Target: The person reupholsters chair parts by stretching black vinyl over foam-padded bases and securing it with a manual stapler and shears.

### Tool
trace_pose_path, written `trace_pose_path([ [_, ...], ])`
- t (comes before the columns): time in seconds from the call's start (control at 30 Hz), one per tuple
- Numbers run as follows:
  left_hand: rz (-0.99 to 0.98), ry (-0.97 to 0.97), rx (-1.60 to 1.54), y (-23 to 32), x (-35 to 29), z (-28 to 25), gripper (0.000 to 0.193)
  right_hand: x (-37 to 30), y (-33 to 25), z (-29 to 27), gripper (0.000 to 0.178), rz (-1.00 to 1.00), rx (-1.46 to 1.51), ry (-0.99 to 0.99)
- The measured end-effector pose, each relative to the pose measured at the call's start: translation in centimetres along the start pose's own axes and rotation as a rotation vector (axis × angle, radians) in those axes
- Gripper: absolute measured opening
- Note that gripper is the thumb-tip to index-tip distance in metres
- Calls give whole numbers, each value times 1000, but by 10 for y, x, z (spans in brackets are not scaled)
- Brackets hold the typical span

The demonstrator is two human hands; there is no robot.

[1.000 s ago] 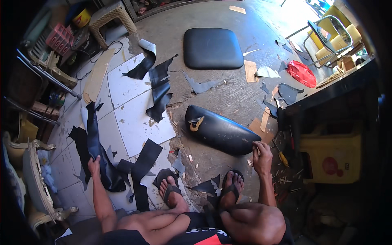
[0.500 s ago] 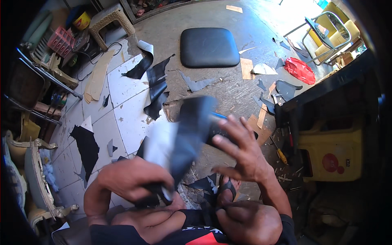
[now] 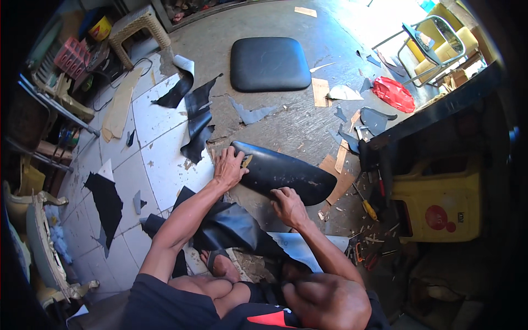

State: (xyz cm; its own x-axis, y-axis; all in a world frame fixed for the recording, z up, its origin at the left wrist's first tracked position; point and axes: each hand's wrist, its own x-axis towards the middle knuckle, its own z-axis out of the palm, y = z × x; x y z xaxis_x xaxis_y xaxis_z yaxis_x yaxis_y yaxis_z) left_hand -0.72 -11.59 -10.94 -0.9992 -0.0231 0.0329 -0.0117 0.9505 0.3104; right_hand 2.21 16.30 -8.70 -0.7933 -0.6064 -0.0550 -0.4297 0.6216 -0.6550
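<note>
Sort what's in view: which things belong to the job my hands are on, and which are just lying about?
Likely in the job:
Long black cushion, your left hand on it, right hand at its near edge
Black sheet nearer you

Seemingly just lying about:
Crumpled red plastic
Stool
Yellow container

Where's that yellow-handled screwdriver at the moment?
In the head view, the yellow-handled screwdriver lies right of centre, between the long black pad and the yellow plastic container.
</note>
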Motion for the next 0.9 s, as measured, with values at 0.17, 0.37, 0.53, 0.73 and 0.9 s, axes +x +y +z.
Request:
trace_pose_path([
  [0.17,146,26,-48,-21,10,25,27,-1,48,-2,37,-109,-150,156],
  [0.37,-45,-368,-157,-23,-11,18,16,-62,64,-63,41,198,-113,566],
  [0.53,-533,-693,-981,30,-55,10,18,-198,168,-78,36,871,-399,737],
  [0.73,-84,-851,-802,114,-47,-2,33,-413,268,-45,33,827,-1144,567],
  [0.9,455,-440,-364,125,-26,10,37,-408,234,-72,43,1457,-355,790],
])
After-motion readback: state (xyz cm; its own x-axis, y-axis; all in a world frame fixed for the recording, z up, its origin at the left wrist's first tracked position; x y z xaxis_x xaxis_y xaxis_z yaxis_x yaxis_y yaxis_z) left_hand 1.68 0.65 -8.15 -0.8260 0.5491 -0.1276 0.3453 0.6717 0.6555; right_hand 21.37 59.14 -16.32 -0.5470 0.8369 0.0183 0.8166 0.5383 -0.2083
